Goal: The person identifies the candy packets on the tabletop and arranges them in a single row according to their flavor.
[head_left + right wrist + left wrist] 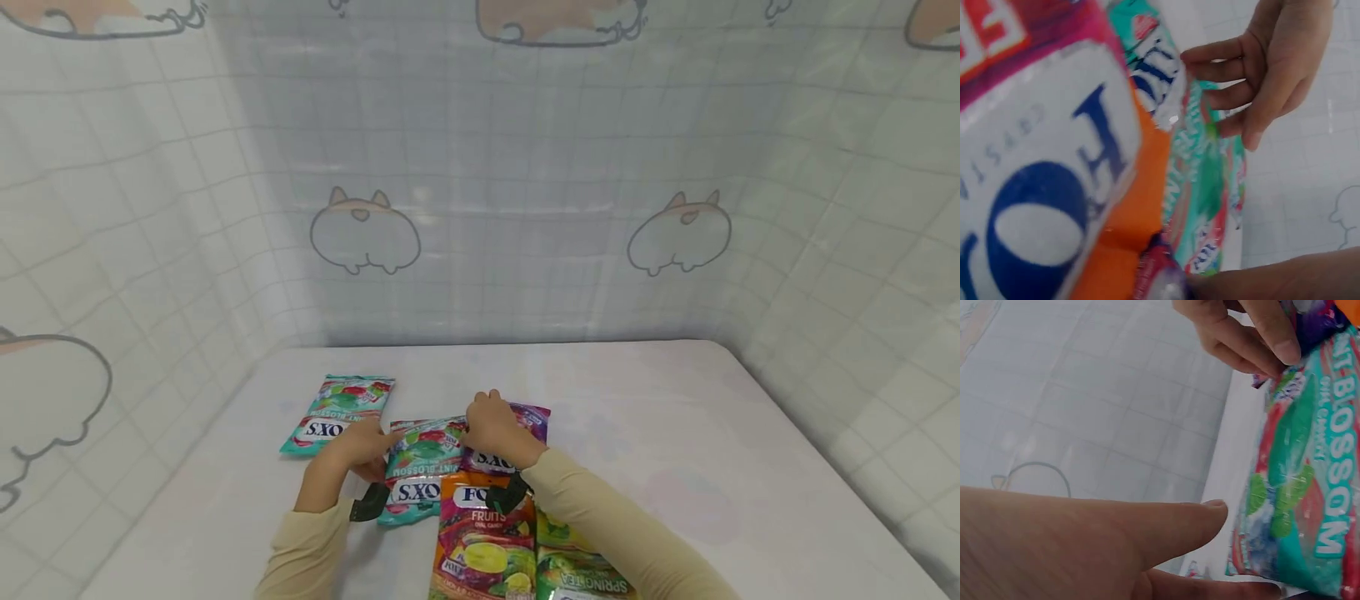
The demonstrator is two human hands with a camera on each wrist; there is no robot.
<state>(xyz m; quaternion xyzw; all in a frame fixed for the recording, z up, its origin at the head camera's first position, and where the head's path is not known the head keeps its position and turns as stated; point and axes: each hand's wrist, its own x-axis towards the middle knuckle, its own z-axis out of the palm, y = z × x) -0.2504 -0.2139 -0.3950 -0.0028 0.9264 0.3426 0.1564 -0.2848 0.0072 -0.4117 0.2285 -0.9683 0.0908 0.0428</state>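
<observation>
Along the table's [690,425] near edge lie one orange rectangular plastic candy bag [486,546] and at least one green-yellow plastic bag [581,575]; a beige sleeve [622,525] hides the rest. Farther in is a teal rectangular plastic bag [422,462], one of two: the left hand [360,447], fingers straight, touches its left side; the right hand [493,427] pinches its far corner. If pulled, it could perhaps drag the touching orange bag askew. Beside it, one purple plastic bag [534,423] is half covered; the second teal bag [351,397] lies toward the far left corner.
</observation>
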